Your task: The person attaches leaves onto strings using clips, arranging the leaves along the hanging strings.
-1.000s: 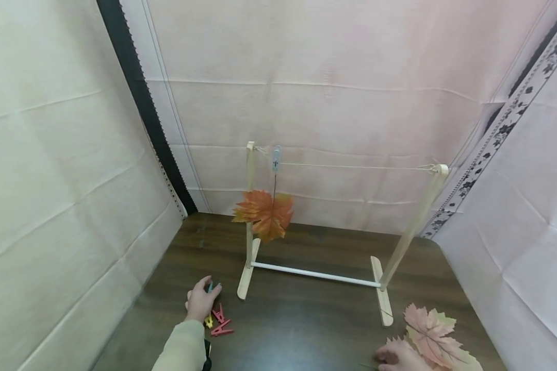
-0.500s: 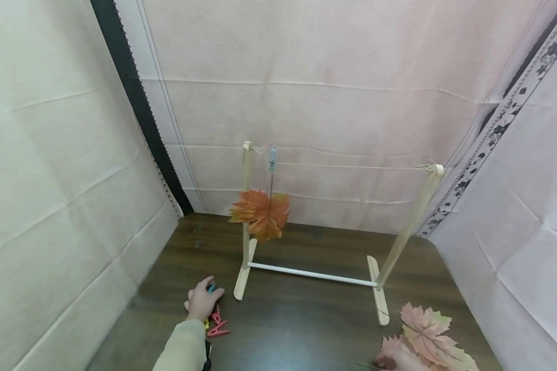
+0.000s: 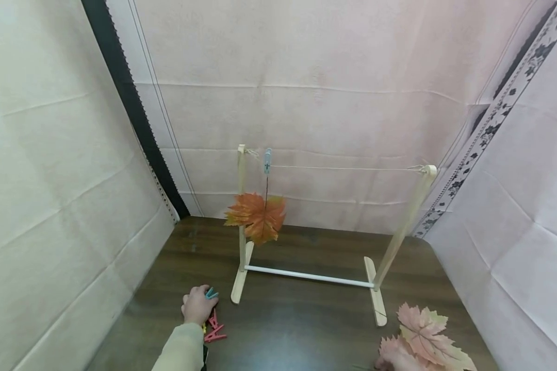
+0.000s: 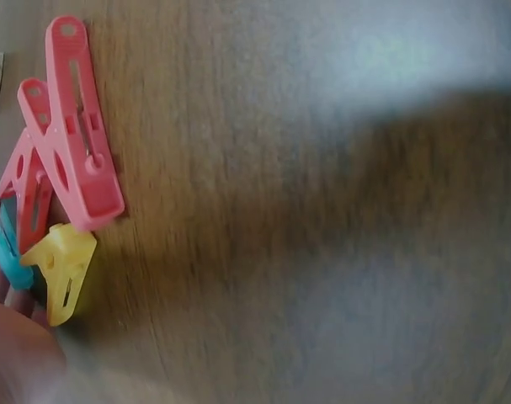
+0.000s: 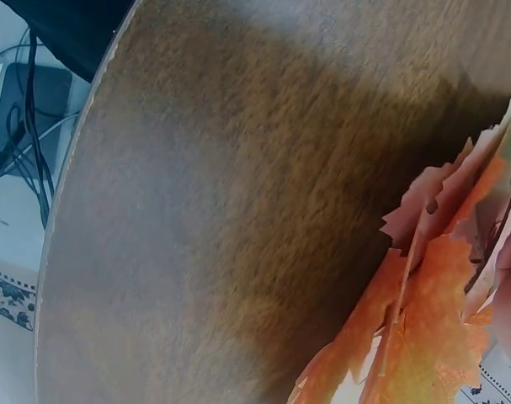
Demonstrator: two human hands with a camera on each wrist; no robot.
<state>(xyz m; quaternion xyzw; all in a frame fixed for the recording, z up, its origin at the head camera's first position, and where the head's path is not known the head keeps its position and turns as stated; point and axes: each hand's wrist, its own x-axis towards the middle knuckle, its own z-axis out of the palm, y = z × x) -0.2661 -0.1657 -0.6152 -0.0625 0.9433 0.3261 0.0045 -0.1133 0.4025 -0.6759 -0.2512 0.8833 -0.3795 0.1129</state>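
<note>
My left hand (image 3: 198, 305) is low over the table at the left, pinching a blue clothespin (image 3: 211, 293) between thumb and fingers. Close beside it lie red clothespins (image 4: 82, 126) and a yellow clothespin (image 4: 66, 269). At the lower right, my right hand (image 3: 396, 356) grips artificial maple leaves; a pink leaf (image 3: 427, 332) fans out beyond the fingers. An orange leaf (image 5: 432, 311) shows beneath in the right wrist view, where only part of the hand is visible at the edge. A thin green stem pokes out left of this hand.
A wooden stand (image 3: 308, 276) with two posts carries a string (image 3: 339, 168). From its left end an orange maple leaf (image 3: 260, 216) hangs by a light blue clothespin (image 3: 267, 161). White cloth walls (image 3: 306, 103) enclose the dark wooden table (image 3: 297, 319).
The left-hand fingers have shifted on the blue clothespin, which now shows more plainly at the fingertips. The head view has drifted slightly, moving the scene left. The right hand stays at the leaves.
</note>
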